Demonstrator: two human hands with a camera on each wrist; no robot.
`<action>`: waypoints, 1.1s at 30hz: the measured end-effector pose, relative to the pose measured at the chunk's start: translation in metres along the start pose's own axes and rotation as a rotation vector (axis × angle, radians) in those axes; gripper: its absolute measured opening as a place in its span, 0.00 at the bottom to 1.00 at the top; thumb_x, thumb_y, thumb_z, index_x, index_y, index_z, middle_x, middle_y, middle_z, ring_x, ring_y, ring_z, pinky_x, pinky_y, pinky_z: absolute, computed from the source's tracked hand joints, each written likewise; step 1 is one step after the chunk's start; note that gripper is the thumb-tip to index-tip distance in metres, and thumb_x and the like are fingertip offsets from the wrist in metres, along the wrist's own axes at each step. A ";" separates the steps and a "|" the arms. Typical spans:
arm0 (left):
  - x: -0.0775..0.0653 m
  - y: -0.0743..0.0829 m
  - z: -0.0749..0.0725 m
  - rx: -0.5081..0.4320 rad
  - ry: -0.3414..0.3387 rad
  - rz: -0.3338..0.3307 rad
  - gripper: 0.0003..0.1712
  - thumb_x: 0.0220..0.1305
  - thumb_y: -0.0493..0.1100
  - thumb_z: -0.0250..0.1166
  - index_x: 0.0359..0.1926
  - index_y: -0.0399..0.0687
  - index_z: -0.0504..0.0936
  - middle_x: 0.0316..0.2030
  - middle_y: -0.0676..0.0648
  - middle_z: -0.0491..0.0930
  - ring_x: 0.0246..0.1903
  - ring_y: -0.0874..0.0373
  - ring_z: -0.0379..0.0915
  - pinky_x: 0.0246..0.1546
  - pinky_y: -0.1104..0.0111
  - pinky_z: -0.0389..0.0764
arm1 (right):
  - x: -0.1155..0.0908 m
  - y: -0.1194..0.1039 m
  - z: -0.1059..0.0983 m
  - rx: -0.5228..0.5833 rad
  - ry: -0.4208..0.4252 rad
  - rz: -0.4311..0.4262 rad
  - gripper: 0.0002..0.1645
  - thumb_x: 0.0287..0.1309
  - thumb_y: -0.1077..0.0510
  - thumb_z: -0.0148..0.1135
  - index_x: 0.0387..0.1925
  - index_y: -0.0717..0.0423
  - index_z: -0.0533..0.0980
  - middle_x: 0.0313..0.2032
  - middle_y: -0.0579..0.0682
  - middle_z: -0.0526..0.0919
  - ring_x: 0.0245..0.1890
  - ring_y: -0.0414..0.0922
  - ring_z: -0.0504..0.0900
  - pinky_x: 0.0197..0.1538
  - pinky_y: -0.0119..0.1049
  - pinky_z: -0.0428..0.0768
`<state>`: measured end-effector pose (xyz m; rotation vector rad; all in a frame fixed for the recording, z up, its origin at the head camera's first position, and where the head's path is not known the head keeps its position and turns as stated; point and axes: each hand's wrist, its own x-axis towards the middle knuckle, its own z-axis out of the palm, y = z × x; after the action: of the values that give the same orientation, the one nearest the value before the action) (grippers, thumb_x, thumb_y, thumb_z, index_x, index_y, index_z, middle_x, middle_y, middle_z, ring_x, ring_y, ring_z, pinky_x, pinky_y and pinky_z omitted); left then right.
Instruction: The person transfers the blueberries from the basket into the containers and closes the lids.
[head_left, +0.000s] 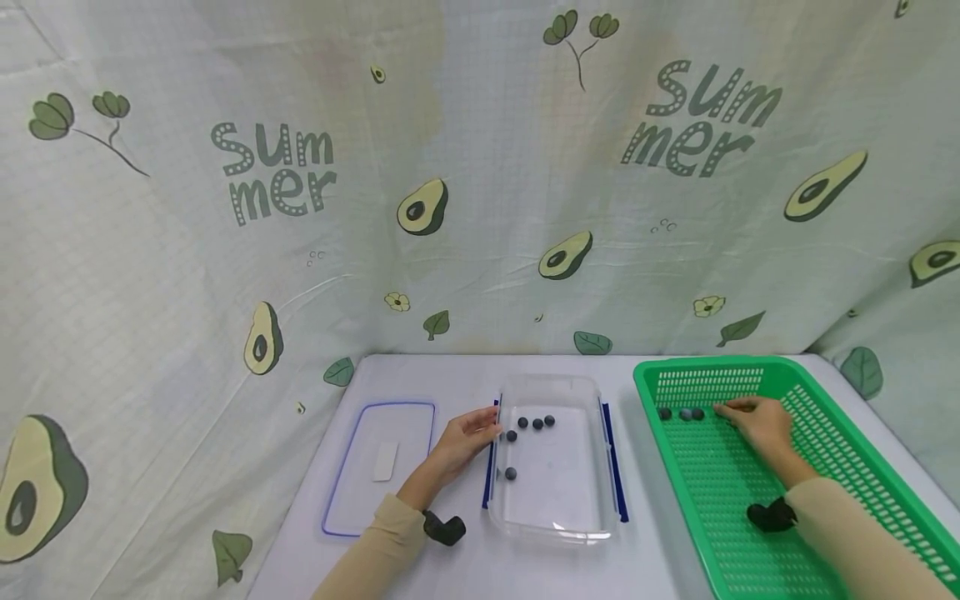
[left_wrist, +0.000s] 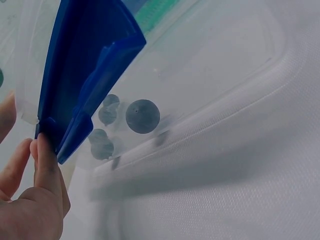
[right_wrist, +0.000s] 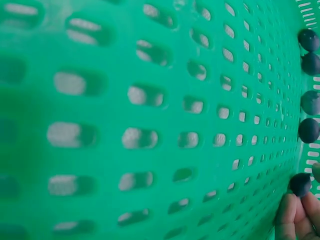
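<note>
My left hand [head_left: 459, 443] holds the left side of a clear plastic container [head_left: 551, 525], its fingertips against the blue side latch [left_wrist: 82, 75] in the left wrist view. Inside that container lie several blueberries [left_wrist: 142, 116], mostly toward its far left part. At the far end of a green basket [head_left: 686, 483], my right hand [head_left: 763, 429] pinches one blueberry [right_wrist: 300, 184] between thumb and fingers, low near the basket floor. Other blueberries [right_wrist: 309, 131] sit in a row along the basket's far wall, beside the pinched one.
A clear lid [head_left: 352, 467] with a blue edge lies on the white table [head_left: 645, 533] left of the container. On the lid is a small white rectangle [head_left: 386, 462]. Behind the table hangs a curtain [head_left: 480, 125] printed with avocados.
</note>
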<state>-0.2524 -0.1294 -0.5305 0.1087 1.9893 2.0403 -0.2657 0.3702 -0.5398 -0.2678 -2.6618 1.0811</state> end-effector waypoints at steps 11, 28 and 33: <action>-0.001 -0.001 -0.002 -0.021 -0.023 0.004 0.31 0.65 0.39 0.69 0.66 0.32 0.71 0.63 0.31 0.69 0.54 0.55 0.75 0.58 0.69 0.76 | -0.002 0.002 0.000 -0.062 0.018 -0.053 0.16 0.58 0.59 0.70 0.32 0.74 0.83 0.25 0.61 0.86 0.22 0.45 0.79 0.32 0.47 0.74; -0.002 -0.003 -0.001 -0.034 -0.035 0.016 0.32 0.68 0.36 0.66 0.68 0.28 0.67 0.64 0.29 0.68 0.52 0.59 0.75 0.56 0.72 0.77 | 0.003 0.000 -0.010 -0.060 0.041 -0.067 0.15 0.55 0.60 0.71 0.33 0.73 0.83 0.26 0.61 0.86 0.22 0.42 0.78 0.26 0.30 0.70; -0.001 0.001 -0.002 -0.040 -0.032 0.015 0.32 0.67 0.37 0.67 0.67 0.29 0.68 0.64 0.29 0.68 0.51 0.59 0.75 0.56 0.71 0.77 | 0.005 -0.004 -0.016 -0.045 0.029 -0.061 0.14 0.56 0.61 0.70 0.35 0.74 0.83 0.31 0.65 0.86 0.27 0.47 0.78 0.27 0.33 0.70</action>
<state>-0.2519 -0.1312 -0.5297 0.1469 1.9338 2.0726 -0.2663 0.3792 -0.5256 -0.2073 -2.6533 0.9920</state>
